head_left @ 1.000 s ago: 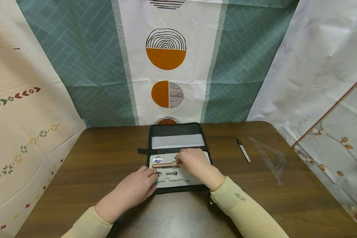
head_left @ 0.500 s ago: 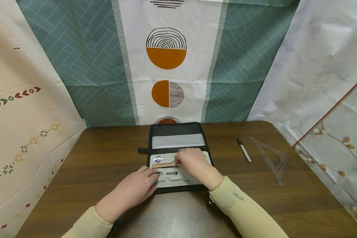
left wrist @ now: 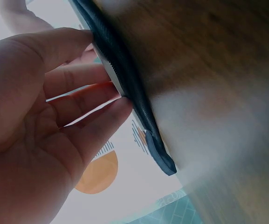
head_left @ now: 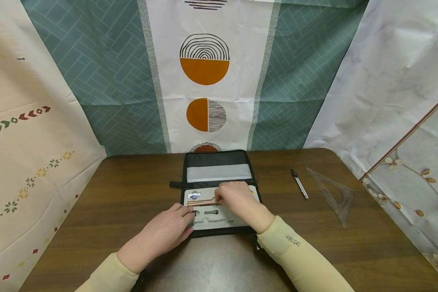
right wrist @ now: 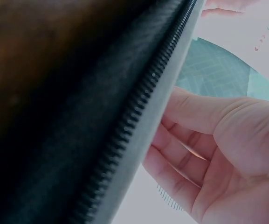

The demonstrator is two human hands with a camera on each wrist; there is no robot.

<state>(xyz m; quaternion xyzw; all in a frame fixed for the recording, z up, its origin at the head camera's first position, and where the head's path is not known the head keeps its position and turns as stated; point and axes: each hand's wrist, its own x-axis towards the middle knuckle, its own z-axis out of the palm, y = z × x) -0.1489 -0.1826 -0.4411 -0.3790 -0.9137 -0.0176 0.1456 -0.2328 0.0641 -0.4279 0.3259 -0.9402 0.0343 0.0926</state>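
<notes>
A black zippered case (head_left: 216,157) lies unfolded on the table, its pale tray (head_left: 219,225) facing up. In the tray's upper slot lies a light-brown pencil (head_left: 200,202), its right end disappearing under the bent fingers of my right hand (head_left: 238,199), which pinch it. At the case's left edge, my left hand (head_left: 170,227) rests with fairly straight fingertips on the tray's side, close to the pencil's left end. The left wrist view has those fingers (left wrist: 108,116) against the rim. The right wrist view hides the right fingertips behind the tray edge.
A small white-and-blue eraser (head_left: 195,195) sits in the tray's upper left, and a dark metal piece (head_left: 211,212) lies in a slot below the pencil. On the table to the right are a black-and-silver pen-like tool (head_left: 299,185) and a clear set square (head_left: 332,195).
Both hands stay almost where they were. The right forearm has shifted slightly left, and more of the pencil's width shows than one second ago.
</notes>
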